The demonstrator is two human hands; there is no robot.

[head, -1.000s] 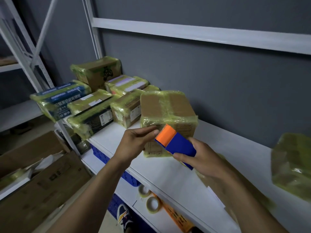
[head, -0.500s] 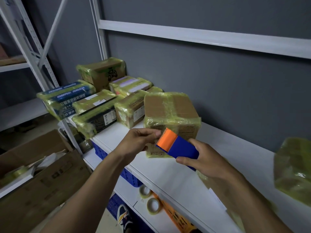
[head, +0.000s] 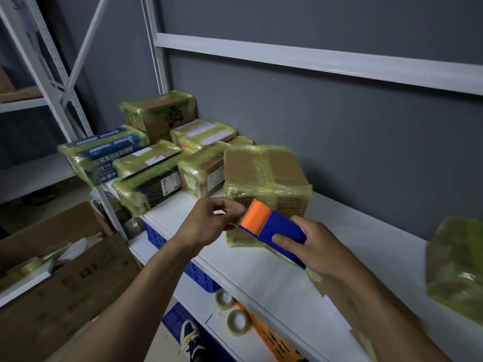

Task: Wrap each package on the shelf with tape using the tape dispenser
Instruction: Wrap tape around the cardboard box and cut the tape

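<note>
Now right hand [head: 315,248] grips the tape dispenser [head: 275,227], left hand [head: 209,223] pinching its orange tip.

A blue tape dispenser [head: 277,229] with an orange front is gripped in the right hand [head: 321,248], just in front of a cardboard package [head: 264,173] that's already wrapped in yellowish tape. The left hand [head: 206,224] is held at the orange end with thumb and forefinger curled close together. Whether any tape is pinched there can't be made out, tbh. All of it is held over a white shelf [head: 261,275]. More wrapped packages [head: 154,165] are bunched at the shelf's left end, and a blurry wrapped parcel [head: 454,267] is seen far right. Two tape rolls [head: 230,327] are parked on the level below.
</note>
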